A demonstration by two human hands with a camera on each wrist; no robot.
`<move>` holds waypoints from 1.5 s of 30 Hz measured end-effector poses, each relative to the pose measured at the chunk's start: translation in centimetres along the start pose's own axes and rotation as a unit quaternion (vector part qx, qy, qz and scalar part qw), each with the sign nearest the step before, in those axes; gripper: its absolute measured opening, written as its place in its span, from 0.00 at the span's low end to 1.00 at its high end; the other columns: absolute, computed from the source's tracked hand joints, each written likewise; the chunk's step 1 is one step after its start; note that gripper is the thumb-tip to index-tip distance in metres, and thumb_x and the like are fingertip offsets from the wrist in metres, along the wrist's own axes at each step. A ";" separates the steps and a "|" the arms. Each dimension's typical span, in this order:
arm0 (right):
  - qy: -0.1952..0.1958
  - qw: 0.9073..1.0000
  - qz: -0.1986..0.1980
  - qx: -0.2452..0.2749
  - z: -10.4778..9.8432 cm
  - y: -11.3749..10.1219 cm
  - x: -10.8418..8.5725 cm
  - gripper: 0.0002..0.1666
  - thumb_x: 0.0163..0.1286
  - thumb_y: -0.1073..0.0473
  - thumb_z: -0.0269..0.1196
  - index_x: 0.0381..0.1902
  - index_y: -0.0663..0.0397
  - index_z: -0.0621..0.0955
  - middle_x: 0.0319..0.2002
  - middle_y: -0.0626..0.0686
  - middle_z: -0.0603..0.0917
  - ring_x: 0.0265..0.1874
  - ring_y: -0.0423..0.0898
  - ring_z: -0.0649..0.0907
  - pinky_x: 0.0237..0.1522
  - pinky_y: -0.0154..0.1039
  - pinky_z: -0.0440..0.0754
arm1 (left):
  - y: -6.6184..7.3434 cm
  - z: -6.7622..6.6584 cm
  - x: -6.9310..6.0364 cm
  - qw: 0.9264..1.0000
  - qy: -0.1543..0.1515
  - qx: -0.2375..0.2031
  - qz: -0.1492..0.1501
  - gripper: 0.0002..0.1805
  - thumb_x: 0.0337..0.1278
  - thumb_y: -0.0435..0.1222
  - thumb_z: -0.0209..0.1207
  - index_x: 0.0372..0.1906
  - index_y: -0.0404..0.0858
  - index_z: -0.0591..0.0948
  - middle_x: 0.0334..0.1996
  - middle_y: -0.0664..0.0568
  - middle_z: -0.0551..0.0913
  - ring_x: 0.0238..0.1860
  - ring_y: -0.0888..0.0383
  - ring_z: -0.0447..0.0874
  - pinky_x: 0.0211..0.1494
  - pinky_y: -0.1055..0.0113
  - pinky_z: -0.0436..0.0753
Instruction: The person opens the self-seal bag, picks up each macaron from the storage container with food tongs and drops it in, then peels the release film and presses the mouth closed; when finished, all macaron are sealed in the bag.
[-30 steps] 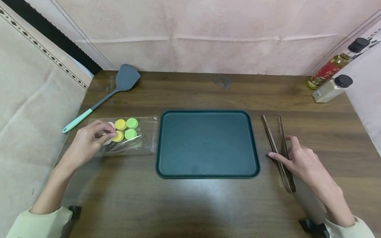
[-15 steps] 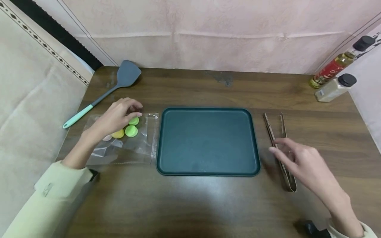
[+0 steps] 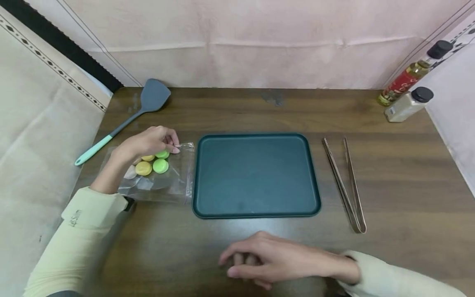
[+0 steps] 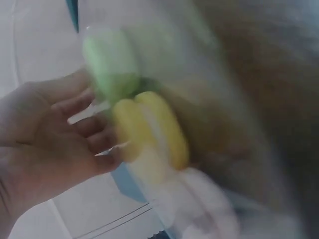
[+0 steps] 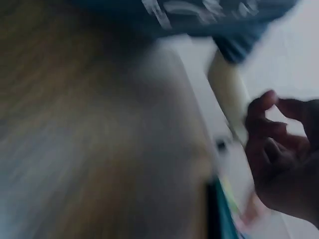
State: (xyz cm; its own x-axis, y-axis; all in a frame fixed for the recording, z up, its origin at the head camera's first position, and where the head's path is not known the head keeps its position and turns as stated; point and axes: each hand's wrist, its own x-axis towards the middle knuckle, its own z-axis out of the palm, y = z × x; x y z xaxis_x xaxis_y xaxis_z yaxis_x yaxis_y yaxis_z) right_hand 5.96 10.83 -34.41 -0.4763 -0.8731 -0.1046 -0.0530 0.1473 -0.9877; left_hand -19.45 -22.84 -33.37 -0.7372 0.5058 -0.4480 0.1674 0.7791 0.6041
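Note:
A clear plastic bag [image 3: 174, 181] of macarons lies left of the dark green tray [image 3: 256, 175]. My left hand [image 3: 154, 142] pinches its far edge near the right corner, thumb against fingers. Inside are green macarons [image 3: 161, 166], yellow macarons [image 3: 143, 168] and a pale macaron [image 3: 130, 172], partly hidden by the hand. The left wrist view shows a yellow macaron [image 4: 149, 129] with its filling edge, close before the fingers. My right hand [image 3: 267, 258] hovers before the tray's near edge, fingers loosely bent and holding nothing. Metal tongs [image 3: 345, 189] lie untouched right of the tray.
A grey spatula [image 3: 154, 97] with a mint handle lies at the back left. At the back right stand an oil bottle [image 3: 402, 84] with a red label and a black-capped jar [image 3: 406, 105]. Cloth hangs behind and beside the wooden table [image 3: 237, 109].
My left hand has shifted right, from the bag's left part to its far right edge. My right hand has left the tongs and moved left to before the tray.

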 end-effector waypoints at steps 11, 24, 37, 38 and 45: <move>0.037 0.916 0.102 0.386 4.8 1.3 10.4 0.25 0.90 0.56 0.53 0.76 0.64 0.72 0.40 0.47 0.86 0.21 0.35 0.80 0.21 0.27 0.73 | -0.1 -0.7 0.4 0.998 -0.003 0.039 0.042 0.11 0.85 0.26 0.51 0.51 0.29 0.85 0.50 0.36 0.87 0.52 0.42 0.83 0.59 0.47 0.82; 0.219 0.820 0.082 0.523 5.0 2.1 16.8 0.23 0.91 0.51 0.53 0.68 0.66 0.73 0.68 0.72 0.83 0.27 0.36 0.85 0.25 0.23 0.74 | -0.4 0.9 0.5 0.996 0.058 0.045 0.059 0.08 0.83 0.31 0.59 0.46 0.30 0.85 0.41 0.41 0.83 0.39 0.50 0.77 0.40 0.63 0.76; 0.264 0.805 0.083 0.525 5.4 1.6 19.3 0.22 0.94 0.52 0.46 0.69 0.63 0.74 0.64 0.68 0.87 0.28 0.38 0.86 0.27 0.25 0.77 | -1.1 0.8 0.0 0.995 0.058 0.057 0.051 0.08 0.84 0.31 0.56 0.49 0.27 0.82 0.45 0.38 0.81 0.42 0.48 0.78 0.43 0.59 0.77; 0.263 0.805 0.082 0.525 5.3 1.6 19.3 0.24 0.94 0.52 0.45 0.70 0.63 0.73 0.64 0.68 0.87 0.28 0.38 0.86 0.28 0.25 0.77 | -1.1 0.9 0.0 0.995 0.059 0.056 0.051 0.08 0.84 0.30 0.56 0.49 0.27 0.82 0.45 0.38 0.81 0.42 0.48 0.78 0.43 0.60 0.77; 0.264 0.806 0.070 0.525 5.0 1.6 19.2 0.25 0.94 0.53 0.42 0.72 0.62 0.74 0.64 0.69 0.86 0.28 0.39 0.86 0.27 0.25 0.77 | -1.6 0.6 -0.4 0.996 0.073 0.040 0.034 0.11 0.86 0.31 0.54 0.51 0.25 0.82 0.42 0.38 0.83 0.38 0.50 0.76 0.37 0.64 0.75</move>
State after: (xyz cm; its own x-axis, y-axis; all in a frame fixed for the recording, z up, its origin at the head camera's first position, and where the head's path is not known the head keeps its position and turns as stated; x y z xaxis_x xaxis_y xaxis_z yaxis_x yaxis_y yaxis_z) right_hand 1.16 -8.01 -38.54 -0.7351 -0.5224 -0.4321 0.6735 -0.4895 -0.5538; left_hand -19.06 -24.12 -34.53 -0.8086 0.5040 -0.3037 0.2680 0.7749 0.5725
